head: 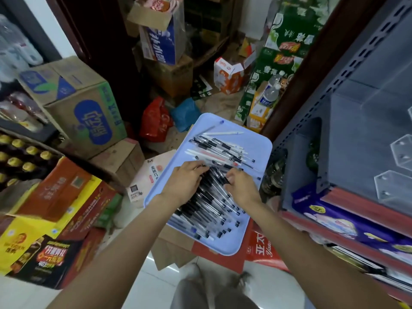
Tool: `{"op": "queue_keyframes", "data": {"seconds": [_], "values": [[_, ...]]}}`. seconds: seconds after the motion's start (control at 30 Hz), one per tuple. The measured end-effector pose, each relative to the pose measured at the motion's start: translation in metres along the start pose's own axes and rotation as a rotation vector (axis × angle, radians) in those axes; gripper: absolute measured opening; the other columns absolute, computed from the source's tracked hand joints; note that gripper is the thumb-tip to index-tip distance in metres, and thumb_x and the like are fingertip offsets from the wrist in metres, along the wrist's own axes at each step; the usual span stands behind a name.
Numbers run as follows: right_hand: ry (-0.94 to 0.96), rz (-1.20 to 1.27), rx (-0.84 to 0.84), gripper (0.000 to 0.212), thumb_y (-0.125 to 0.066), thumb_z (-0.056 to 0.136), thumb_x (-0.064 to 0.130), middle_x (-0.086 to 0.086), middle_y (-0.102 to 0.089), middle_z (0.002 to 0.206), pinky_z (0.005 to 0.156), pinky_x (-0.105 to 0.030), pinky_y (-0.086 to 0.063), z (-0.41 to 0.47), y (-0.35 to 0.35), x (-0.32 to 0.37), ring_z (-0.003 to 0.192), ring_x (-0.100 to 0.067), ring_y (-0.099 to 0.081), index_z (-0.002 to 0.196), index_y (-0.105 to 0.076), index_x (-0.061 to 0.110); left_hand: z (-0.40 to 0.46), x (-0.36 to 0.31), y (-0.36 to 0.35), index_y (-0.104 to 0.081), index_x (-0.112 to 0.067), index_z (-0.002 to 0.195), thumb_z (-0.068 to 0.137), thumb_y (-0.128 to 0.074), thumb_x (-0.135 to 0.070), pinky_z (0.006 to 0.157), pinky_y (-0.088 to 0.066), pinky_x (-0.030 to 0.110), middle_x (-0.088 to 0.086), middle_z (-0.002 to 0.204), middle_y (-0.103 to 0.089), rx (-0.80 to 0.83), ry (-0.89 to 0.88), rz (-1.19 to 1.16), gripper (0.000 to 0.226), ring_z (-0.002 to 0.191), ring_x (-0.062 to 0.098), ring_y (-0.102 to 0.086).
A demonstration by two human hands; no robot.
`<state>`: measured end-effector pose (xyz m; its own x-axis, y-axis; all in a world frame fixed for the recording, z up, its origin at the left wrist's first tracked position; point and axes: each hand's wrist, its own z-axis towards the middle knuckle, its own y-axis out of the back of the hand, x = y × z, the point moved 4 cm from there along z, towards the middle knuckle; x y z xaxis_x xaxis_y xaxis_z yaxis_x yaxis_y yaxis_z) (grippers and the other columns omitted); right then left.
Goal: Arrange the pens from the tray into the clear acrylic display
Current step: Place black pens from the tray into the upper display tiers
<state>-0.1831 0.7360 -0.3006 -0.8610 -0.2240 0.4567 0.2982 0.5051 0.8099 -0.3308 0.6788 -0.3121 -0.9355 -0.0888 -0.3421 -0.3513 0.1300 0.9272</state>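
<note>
A light blue tray (pixel 258 152) rests on cartons in front of me, holding several clear-barrelled pens (pixel 211 208) with black caps, plus a few white and red ones at its far end. My left hand (pixel 186 181) lies palm down on the heap with fingers curled over a bunch of pens. Next to it, my right hand (pixel 242 186) pinches pens at the heap's right side. The clear acrylic display (pixel 392 175) stands on the grey shelf at the right, apart from both hands.
A grey metal shelf unit (pixel 334 121) fills the right side, with purple packets (pixel 334 217) on the level below. Cardboard cartons (pixel 84 112) and drink boxes crowd the left and back. A red carton (pixel 265 248) sits under the tray. White floor tiles show near my feet.
</note>
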Motion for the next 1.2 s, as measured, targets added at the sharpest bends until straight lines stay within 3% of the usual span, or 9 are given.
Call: {"op": "queue_keyframes", "data": {"seconds": [0.2,0.4,0.57,0.63,0.73,0.87,0.97,1.1,1.2], "values": [[-0.056,0.093,-0.006,0.031,-0.06,0.091,0.014,-0.031,-0.064,0.1,0.085,-0.042,-0.051,0.002,0.003,-0.003,0.093,-0.038,-0.063,0.106,-0.059,-0.012,0.02,0.004,0.006,-0.044,-0.029,0.134,0.097,-0.045,-0.012,0.106,-0.022,0.039,-0.001,0.142,-0.038,-0.039,-0.003,0.183,0.041,0.134,0.023,-0.03],[-0.056,0.155,-0.008,0.016,-0.056,0.093,0.016,-0.018,-0.066,0.092,0.081,-0.034,-0.048,-0.003,0.011,-0.006,0.089,-0.029,-0.062,0.099,-0.06,0.002,0.037,0.012,0.02,-0.059,-0.023,0.111,0.088,-0.062,-0.024,0.102,-0.023,0.036,0.0,0.114,-0.052,0.052,-0.02,0.062,0.023,0.118,0.021,-0.041],[-0.033,0.195,-0.022,0.019,-0.055,0.093,0.013,-0.012,-0.056,0.07,0.065,-0.016,-0.04,-0.009,0.024,-0.005,0.067,-0.013,-0.056,0.101,-0.058,-0.004,0.024,0.01,0.037,-0.066,-0.013,0.091,0.083,-0.07,-0.017,0.077,-0.04,0.02,-0.005,0.087,-0.058,0.042,-0.004,-0.525,0.01,0.086,0.006,-0.055],[-0.019,0.218,-0.045,0.017,-0.055,0.094,0.013,-0.005,-0.057,0.072,0.072,-0.021,-0.041,-0.012,0.035,-0.005,0.073,-0.016,-0.056,0.104,-0.058,0.0,0.016,0.004,0.047,-0.066,-0.011,0.085,0.082,-0.07,-0.013,0.071,-0.046,0.017,0.003,0.083,-0.066,0.022,0.032,-0.859,0.005,0.075,0.003,-0.06],[0.023,0.262,-0.135,0.022,-0.056,0.093,0.015,-0.009,-0.063,0.1,0.076,-0.025,-0.039,-0.019,0.063,0.0,0.092,-0.024,-0.059,0.113,-0.057,0.006,0.013,-0.007,0.062,-0.066,-0.017,0.082,0.085,-0.067,-0.016,0.078,-0.049,0.025,0.012,0.089,-0.063,-0.058,0.13,-1.143,0.003,0.083,0.016,-0.061],[0.077,0.311,-0.277,0.012,-0.06,0.09,0.013,-0.013,-0.061,0.094,0.07,-0.039,-0.042,-0.031,0.108,0.008,0.088,-0.03,-0.059,0.096,-0.051,0.008,0.024,-0.033,0.089,-0.064,-0.018,0.084,0.093,-0.056,-0.022,0.091,-0.047,0.031,0.001,0.102,-0.066,-0.15,0.171,-1.383,0.012,0.098,0.015,-0.062],[0.125,0.408,-0.394,0.011,-0.063,0.086,0.008,-0.014,-0.063,0.086,0.067,-0.04,-0.047,-0.045,0.146,0.006,0.077,-0.027,-0.061,0.089,-0.053,0.004,0.035,-0.064,0.117,-0.059,-0.007,0.092,0.096,-0.05,-0.024,0.084,-0.052,0.031,0.005,0.098,-0.068,-0.24,0.098,-1.348,0.019,0.094,0.018,-0.065],[0.216,0.554,-0.501,0.012,-0.069,0.082,0.006,-0.004,-0.062,0.08,0.069,-0.032,-0.051,-0.073,0.198,-0.006,0.073,-0.02,-0.061,0.083,-0.058,0.011,0.045,-0.127,0.158,-0.05,0.0,0.079,0.094,-0.053,-0.019,0.075,-0.055,0.041,0.022,0.076,-0.053,-0.363,-0.106,-1.13,0.025,0.076,0.033,-0.06],[0.262,0.678,-0.582,0.017,-0.071,0.078,0.002,-0.001,-0.065,0.076,0.068,-0.023,-0.051,-0.099,0.238,-0.026,0.07,-0.012,-0.061,0.078,-0.065,0.017,0.053,-0.183,0.182,-0.051,0.003,0.083,0.097,-0.049,-0.019,0.052,-0.051,0.024,0.019,0.065,-0.046,-0.4,-0.26,-0.994,0.026,0.057,0.028,-0.057]]}}
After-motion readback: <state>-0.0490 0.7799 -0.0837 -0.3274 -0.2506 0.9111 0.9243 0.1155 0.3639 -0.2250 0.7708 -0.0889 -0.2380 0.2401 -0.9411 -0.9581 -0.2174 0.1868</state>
